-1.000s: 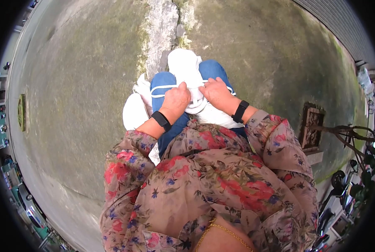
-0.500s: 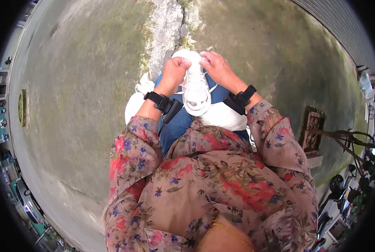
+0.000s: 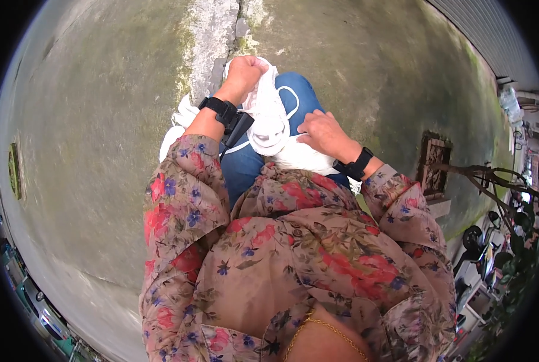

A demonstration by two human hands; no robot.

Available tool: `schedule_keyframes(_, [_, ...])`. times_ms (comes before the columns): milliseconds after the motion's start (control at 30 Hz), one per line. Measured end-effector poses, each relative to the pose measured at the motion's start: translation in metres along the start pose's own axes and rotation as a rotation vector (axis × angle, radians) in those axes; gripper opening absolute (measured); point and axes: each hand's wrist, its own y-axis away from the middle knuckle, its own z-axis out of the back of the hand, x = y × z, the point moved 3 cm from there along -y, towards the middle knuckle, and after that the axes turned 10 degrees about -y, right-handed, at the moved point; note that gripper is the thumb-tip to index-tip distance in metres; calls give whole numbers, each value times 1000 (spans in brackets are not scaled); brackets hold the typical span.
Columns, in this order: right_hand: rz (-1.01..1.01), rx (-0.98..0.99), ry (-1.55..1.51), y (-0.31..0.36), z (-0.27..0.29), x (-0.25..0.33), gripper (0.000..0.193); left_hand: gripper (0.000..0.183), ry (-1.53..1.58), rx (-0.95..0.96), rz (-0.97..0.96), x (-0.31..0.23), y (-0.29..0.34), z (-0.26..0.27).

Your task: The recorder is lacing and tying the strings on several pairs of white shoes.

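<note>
White shoe (image 3: 270, 125), one, laced, toe pointing outward. Handling, as judged: steady the shoe's toe while working its lace (image 3: 297, 102) slack, evenly, without snagging. Left hand (image 3: 245, 76): over the shoe's toe end, fingers curled (pinch hidden; cannot tell). Right hand (image 3: 326, 134): just right of the shoe's heel end, fingers loosely bent, hold unclear. Blue trousers (image 3: 302, 90): beneath the shoe.

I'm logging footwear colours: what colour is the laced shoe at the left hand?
White. The shoe by the left hand shows best in the head view.
</note>
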Motion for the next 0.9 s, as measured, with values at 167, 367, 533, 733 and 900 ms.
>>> schedule_keyframes(167, [45,14,138,-5,-9,3,8,8,-239,45,-62,1,-12,-3])
schedule_keyframes(367, [50,20,-35,5,-5,9,10,21,-295,-379,-220,80,-20,81])
schedule_keyframes(533, [161,52,1,13,-5,13,12,64,-1083,-487,408,226,60,185])
schedule_keyframes(733, [161,122,-14,0,-10,22,8,45,-633,-450,463,351,149,218])
schedule_keyframes(900, [111,-1,-223,-8,11,40,12,42,-833,-526,448,343,145,205])
